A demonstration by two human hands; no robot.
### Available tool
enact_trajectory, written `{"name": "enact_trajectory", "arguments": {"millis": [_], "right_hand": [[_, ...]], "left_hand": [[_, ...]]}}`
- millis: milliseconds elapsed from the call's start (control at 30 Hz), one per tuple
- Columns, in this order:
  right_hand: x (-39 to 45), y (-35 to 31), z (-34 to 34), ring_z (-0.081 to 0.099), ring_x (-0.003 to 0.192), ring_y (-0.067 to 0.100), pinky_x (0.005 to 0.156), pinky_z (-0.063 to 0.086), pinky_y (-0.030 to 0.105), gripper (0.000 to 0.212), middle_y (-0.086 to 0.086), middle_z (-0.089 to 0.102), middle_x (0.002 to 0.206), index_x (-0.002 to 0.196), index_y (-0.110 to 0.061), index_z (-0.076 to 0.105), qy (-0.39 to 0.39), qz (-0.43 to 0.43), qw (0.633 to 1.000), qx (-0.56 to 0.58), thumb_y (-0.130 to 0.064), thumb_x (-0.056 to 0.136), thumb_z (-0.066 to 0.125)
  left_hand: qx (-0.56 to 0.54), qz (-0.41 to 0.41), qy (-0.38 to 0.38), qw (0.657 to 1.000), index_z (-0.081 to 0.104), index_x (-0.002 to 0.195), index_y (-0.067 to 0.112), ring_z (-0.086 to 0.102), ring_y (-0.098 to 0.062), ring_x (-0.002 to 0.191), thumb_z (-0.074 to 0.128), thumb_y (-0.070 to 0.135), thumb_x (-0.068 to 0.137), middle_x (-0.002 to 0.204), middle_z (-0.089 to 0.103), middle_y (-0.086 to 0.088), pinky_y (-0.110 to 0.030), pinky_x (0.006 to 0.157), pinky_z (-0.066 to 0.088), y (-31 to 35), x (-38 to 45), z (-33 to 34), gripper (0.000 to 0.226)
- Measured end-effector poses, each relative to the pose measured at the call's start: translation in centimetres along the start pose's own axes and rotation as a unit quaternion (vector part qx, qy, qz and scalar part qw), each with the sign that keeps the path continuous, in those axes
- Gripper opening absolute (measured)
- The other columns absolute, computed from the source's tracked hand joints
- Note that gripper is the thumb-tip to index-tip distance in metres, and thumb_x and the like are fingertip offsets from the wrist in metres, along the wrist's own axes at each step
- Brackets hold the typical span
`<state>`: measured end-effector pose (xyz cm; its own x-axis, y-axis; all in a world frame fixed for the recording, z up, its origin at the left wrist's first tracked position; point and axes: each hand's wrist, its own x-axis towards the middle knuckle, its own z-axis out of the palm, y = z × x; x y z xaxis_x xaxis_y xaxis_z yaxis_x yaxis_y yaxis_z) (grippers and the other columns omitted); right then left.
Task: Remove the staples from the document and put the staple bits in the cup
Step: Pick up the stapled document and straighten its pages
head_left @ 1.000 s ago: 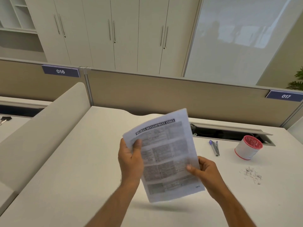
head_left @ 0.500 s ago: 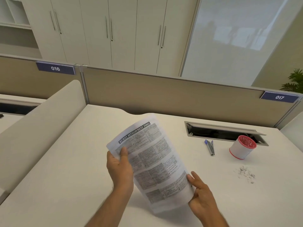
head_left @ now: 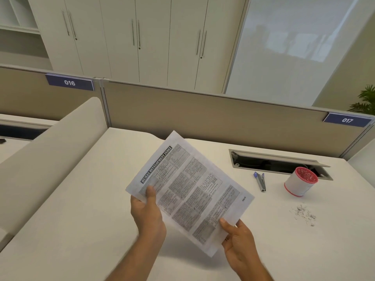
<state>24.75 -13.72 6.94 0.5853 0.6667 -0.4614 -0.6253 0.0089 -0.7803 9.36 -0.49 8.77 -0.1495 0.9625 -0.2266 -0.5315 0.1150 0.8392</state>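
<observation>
A printed document [head_left: 189, 188] with a bold black heading hangs tilted above the white desk [head_left: 81, 199]. My left hand [head_left: 147, 211] grips its lower left edge, thumb on the page. Pinching the bottom corner is my right hand [head_left: 237, 242]. To the right, a white cup with a red rim [head_left: 300, 181] holds staple bits. A small heap of loose staple bits [head_left: 303, 213] lies on the desk in front of the cup. A blue and grey staple remover [head_left: 260, 181] lies left of the cup. I cannot make out any staple on the page.
An open cable slot [head_left: 274, 161] is cut into the desk behind the cup. A beige partition [head_left: 203, 118] with labels 016 and 017 closes off the back. A padded divider [head_left: 46, 151] runs along the left side. White cabinets stand beyond.
The document has turned clockwise and dropped lower, now lying diagonally. My right hand slid to its bottom corner; my left hand stayed on the left edge.
</observation>
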Motion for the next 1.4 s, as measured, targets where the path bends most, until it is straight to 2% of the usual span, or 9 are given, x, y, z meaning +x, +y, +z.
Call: {"name": "enact_trajectory", "arguments": {"millis": [233,333,467,633,800,900,1167,1300,1400], "right_hand": [[0.4,-1.8,-0.8,0.073,0.082,0.024,0.066,0.059,0.033,0.020,0.010,0.076,0.095,0.100,-0.003,0.069,0.042,-0.143,0.985,-0.091,0.009,0.085,0.061],[0.8,-2.6,-1.8,0.072,0.072,0.015,0.067,0.059,0.030,0.019,0.001,0.076,0.087,0.090,-0.010,0.071,0.066,-0.224,0.959,-0.161,0.007,0.085,0.064],[1.2,-2.9,-3.0,0.070,0.070,0.006,0.076,0.060,0.031,0.016,-0.015,0.076,0.079,0.096,-0.004,0.070,0.060,-0.270,0.934,-0.226,0.006,0.086,0.063],[1.8,-2.8,-3.7,0.069,0.067,0.001,0.062,0.054,0.012,0.016,-0.016,0.075,0.075,0.093,-0.001,0.067,0.039,-0.292,0.933,-0.208,0.012,0.085,0.060],[2.9,-2.2,-4.8,0.071,0.081,0.017,0.072,0.059,0.024,0.031,-0.002,0.077,0.088,0.096,-0.008,0.067,0.011,-0.282,0.940,-0.193,0.018,0.080,0.062],[3.3,-1.4,-5.3,0.072,0.087,0.022,0.079,0.060,0.032,0.031,0.004,0.077,0.094,0.101,-0.009,0.067,-0.008,-0.267,0.944,-0.195,0.002,0.073,0.074],[3.4,-1.0,-5.3,0.070,0.080,0.021,0.071,0.060,0.024,0.031,-0.005,0.077,0.082,0.090,-0.011,0.069,0.009,-0.273,0.936,-0.221,0.018,0.080,0.062],[4.0,-0.6,-5.7,0.069,0.090,0.026,0.081,0.057,0.037,0.037,0.001,0.077,0.091,0.100,-0.009,0.066,-0.001,-0.253,0.942,-0.222,0.021,0.079,0.061],[4.0,-0.1,-5.5,0.068,0.093,0.028,0.073,0.058,0.028,0.040,0.006,0.075,0.094,0.102,-0.010,0.064,-0.008,-0.236,0.947,-0.219,0.021,0.078,0.062]], "left_hand": [[-0.001,-0.051,-0.099,0.994,0.064,0.118,0.018,0.072,-0.023,0.098,0.064,-0.005,0.087,0.105,0.076,-0.001,-0.043,0.084,0.059,-0.4,0.4,-2.3,0.038],[0.115,-0.046,-0.161,0.979,0.069,0.107,0.015,0.071,-0.030,0.093,0.080,-0.005,0.065,0.098,0.076,-0.006,-0.044,0.085,0.055,-0.2,2.1,-4.2,0.049],[0.267,-0.002,-0.223,0.938,0.072,0.091,0.013,0.073,-0.024,0.087,0.077,-0.008,0.075,0.085,0.078,0.002,-0.030,0.075,0.056,0.6,3.4,-5.2,0.027],[0.278,0.049,-0.214,0.935,0.068,0.089,0.012,0.072,-0.007,0.084,0.071,0.001,0.085,0.088,0.077,0.010,-0.030,0.080,0.055,0.0,3.1,-4.9,0.012],[0.274,0.044,-0.230,0.933,0.066,0.096,0.020,0.071,-0.008,0.089,0.073,0.005,0.084,0.096,0.075,0.010,-0.031,0.079,0.056,-1.4,2.6,-5.1,0.021],[0.281,0.028,-0.237,0.930,0.063,0.101,0.032,0.069,-0.001,0.090,0.073,0.008,0.085,0.096,0.073,0.021,-0.026,0.078,0.055,-2.2,2.3,-5.4,0.031],[0.281,0.055,-0.218,0.933,0.063,0.106,0.030,0.068,-0.005,0.093,0.064,0.006,0.091,0.100,0.073,0.015,-0.028,0.081,0.053,-3.1,1.9,-5.9,0.028],[0.282,0.041,-0.217,0.934,0.060,0.108,0.030,0.068,-0.001,0.091,0.066,0.006,0.090,0.101,0.073,0.017,-0.029,0.083,0.053,-3.3,1.7,-5.8,0.031],[0.286,0.031,-0.220,0.932,0.059,0.106,0.029,0.067,0.005,0.087,0.067,0.004,0.089,0.097,0.072,0.023,-0.027,0.080,0.052,-3.3,1.5,-5.6,0.032]]}}
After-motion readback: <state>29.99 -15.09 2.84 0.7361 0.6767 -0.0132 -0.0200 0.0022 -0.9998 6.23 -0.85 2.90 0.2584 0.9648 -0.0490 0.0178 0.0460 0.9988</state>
